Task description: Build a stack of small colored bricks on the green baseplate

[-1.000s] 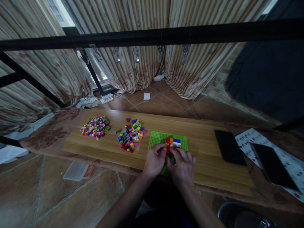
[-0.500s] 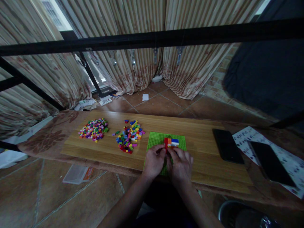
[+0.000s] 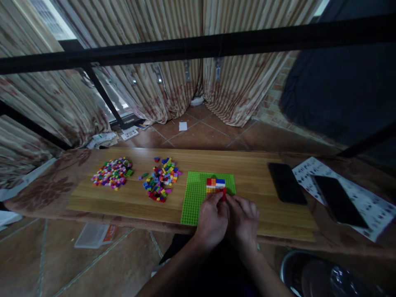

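A green studded baseplate (image 3: 193, 198) lies on the wooden board, with a small block of red, orange, blue, white and yellow bricks (image 3: 215, 183) built on it. Just in front of that block a narrow red brick (image 3: 224, 194) stands upright between my fingertips. My left hand (image 3: 213, 216) pinches it from the left, and my right hand (image 3: 245, 216) closes on it from the right. Both hands hover over the plate's near right part and hide it. Whether the red brick touches the plate cannot be seen.
Left of the plate lie a loose pile of mixed bricks (image 3: 162, 179) and a denser heap of small pieces (image 3: 111, 173). To the right are a black phone (image 3: 287, 183), a printed sheet (image 3: 305, 171) and a second dark device (image 3: 338, 202). A black rail (image 3: 198, 49) crosses beyond the board.
The red brick has moved from the left edge of the built block to its near right side, with both hands shifting right over the plate. The whole view has swung slightly.
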### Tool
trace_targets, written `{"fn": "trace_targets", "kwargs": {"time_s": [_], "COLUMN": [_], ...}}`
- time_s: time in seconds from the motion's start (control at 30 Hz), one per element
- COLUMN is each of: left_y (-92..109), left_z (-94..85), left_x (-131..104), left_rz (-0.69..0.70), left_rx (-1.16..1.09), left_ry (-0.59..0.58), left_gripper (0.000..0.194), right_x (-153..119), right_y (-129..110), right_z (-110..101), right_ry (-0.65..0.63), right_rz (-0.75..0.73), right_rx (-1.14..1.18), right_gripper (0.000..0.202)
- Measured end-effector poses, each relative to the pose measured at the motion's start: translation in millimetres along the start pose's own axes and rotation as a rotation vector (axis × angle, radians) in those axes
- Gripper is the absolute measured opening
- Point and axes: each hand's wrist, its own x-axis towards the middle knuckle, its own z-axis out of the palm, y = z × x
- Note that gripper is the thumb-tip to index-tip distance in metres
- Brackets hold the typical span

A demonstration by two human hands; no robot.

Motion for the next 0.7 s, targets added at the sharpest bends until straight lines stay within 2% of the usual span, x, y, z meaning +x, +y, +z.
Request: {"fn": "trace_targets", "kwargs": {"time_s": [0.27, 0.43, 0.7], "left_y": [3, 3, 7], "left_z": [3.8, 2.5, -7.6], "left_x": [7, 11, 43], "left_rz": [-0.015, 0.000, -0.079], "left_rx": [0.111, 0.169, 0.356], "left_ry": [0.007, 0.010, -0.100], "left_gripper": [0.031, 0.026, 0.023], "right_x": [1, 0, 3], "right_y": [6, 8, 11], "right_z": [14, 15, 15], "right_ry": [0.009, 0.004, -0.023], "right_rz": [0.031, 0.044, 0.085], "right_rx": [0.111, 0.139, 0.266], "right_gripper": [0.031, 0.031, 0.029]}}
